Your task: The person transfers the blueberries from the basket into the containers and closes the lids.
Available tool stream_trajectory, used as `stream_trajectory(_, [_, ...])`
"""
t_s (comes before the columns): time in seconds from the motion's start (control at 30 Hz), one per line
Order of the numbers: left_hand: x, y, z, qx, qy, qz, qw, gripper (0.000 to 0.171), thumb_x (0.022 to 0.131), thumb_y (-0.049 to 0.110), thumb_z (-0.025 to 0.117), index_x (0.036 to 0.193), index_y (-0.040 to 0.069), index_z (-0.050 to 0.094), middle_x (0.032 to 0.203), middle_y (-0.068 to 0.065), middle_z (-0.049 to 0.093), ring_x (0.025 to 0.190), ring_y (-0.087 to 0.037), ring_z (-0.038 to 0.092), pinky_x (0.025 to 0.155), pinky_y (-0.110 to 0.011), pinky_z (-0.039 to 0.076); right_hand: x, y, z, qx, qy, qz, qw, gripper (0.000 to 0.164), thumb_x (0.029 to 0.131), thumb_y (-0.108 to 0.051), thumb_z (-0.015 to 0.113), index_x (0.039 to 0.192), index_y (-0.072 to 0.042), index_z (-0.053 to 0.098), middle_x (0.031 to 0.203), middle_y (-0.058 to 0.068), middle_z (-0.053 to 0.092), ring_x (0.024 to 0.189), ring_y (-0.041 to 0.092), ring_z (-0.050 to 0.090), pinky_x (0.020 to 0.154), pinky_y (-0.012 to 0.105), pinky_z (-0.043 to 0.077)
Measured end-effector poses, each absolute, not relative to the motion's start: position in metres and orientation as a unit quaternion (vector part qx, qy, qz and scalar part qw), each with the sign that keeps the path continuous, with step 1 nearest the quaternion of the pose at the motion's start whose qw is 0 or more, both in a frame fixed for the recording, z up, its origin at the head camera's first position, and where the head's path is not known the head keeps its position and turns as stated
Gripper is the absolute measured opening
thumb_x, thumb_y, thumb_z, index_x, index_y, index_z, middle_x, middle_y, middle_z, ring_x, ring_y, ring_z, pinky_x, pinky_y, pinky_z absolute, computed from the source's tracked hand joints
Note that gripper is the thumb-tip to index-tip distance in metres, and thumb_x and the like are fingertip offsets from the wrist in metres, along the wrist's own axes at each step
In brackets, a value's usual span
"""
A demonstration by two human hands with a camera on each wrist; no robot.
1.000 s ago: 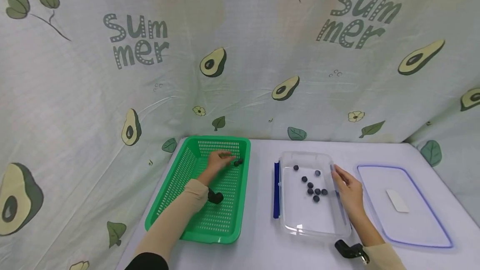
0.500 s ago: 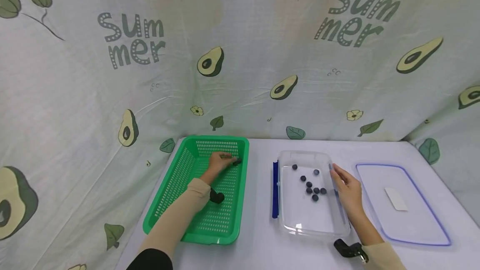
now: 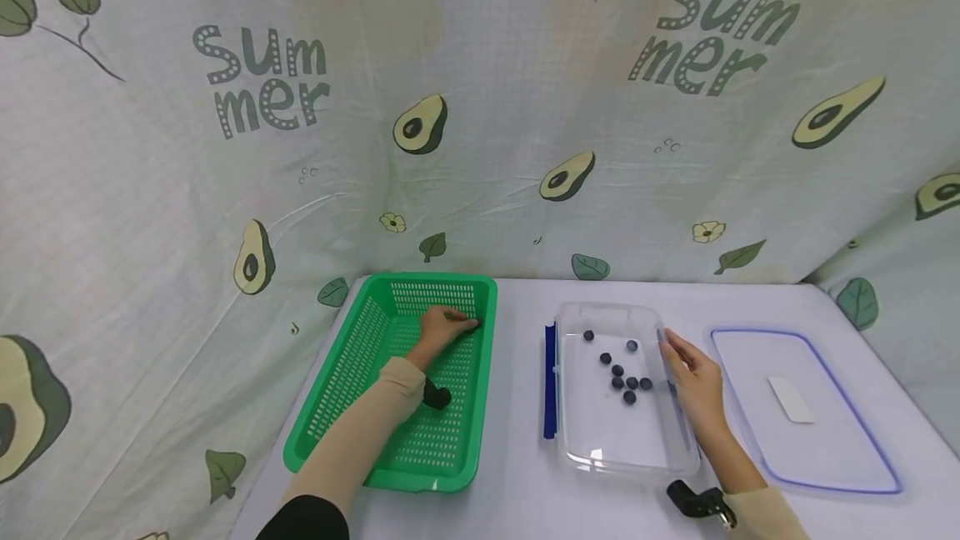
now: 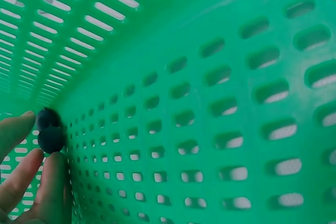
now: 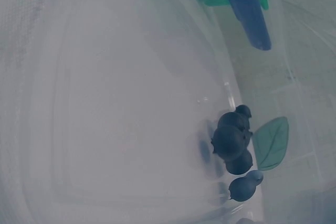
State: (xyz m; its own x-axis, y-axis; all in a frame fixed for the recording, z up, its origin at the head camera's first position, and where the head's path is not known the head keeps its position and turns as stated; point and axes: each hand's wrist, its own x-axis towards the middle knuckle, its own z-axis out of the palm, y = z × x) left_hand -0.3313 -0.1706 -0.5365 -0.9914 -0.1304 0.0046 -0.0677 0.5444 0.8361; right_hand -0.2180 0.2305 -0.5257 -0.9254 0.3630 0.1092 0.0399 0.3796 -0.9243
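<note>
My left hand [image 3: 442, 330] reaches into a green plastic basket [image 3: 487, 373], its fingertips at the right wall near the far end. In the left wrist view two dark blueberries [image 4: 51, 137] sit against that wall, with the thumb beside the upper one and two fingertips at the lower one. From the head these berries are hidden behind the fingers. My right hand [image 3: 697, 377] grips the right side wall of a clear plastic container [image 3: 600, 444]. Several blueberries [image 3: 632, 383] lie scattered on its floor; in the right wrist view a cluster of blueberries [image 5: 229, 142] shows near one wall.
A blue latch flap [image 3: 551, 382] sticks out on the container's left side. To the right lies a clear lid [image 3: 832, 457] with a blue rim and a white label [image 3: 790, 400]. A printed curtain [image 3: 495, 107] hangs behind the white-covered table [image 3: 517, 407].
The left hand has moved slightly right and down toward the basket's right wall, so its fingers now cover the two blueberries seen there before. The right hand has kept its hold on the container.
</note>
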Motion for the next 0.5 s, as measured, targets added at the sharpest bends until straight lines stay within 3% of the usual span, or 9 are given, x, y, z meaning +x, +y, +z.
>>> stream_trajectory(0.2, [-0.3304, -0.1671, -0.5375, 0.043, -0.886, -0.459, 0.046, 0.023, 0.079, 0.017, 0.087, 0.089, 0.000, 0.077, 0.082, -0.011, 0.074, 0.081, -0.025, 0.070, 0.077, -0.039, 0.056, -0.2170, 0.2304, -0.5249, -0.114, -0.815, 0.547, 0.155, 0.047, 0.102, -0.033, 0.059, 0.140, -0.005, 0.058, 0.136, 0.016, 0.059, 0.106, -0.012, 0.047, 0.079, 0.003, 0.039])
stream_trajectory(0.5, [-0.3288, -0.1646, -0.5380, 0.022, -0.895, -0.443, 0.054, 0.020, 0.079, 0.011, 0.087, 0.088, -0.004, 0.076, 0.080, -0.014, 0.074, 0.077, -0.027, 0.072, 0.076, -0.041, 0.057, -0.2163, 0.2303, -0.5255, -0.119, -0.817, 0.542, 0.156, 0.046, 0.102, -0.033, 0.059, 0.139, -0.006, 0.058, 0.137, 0.015, 0.059, 0.107, -0.011, 0.047, 0.081, 0.002, 0.038])
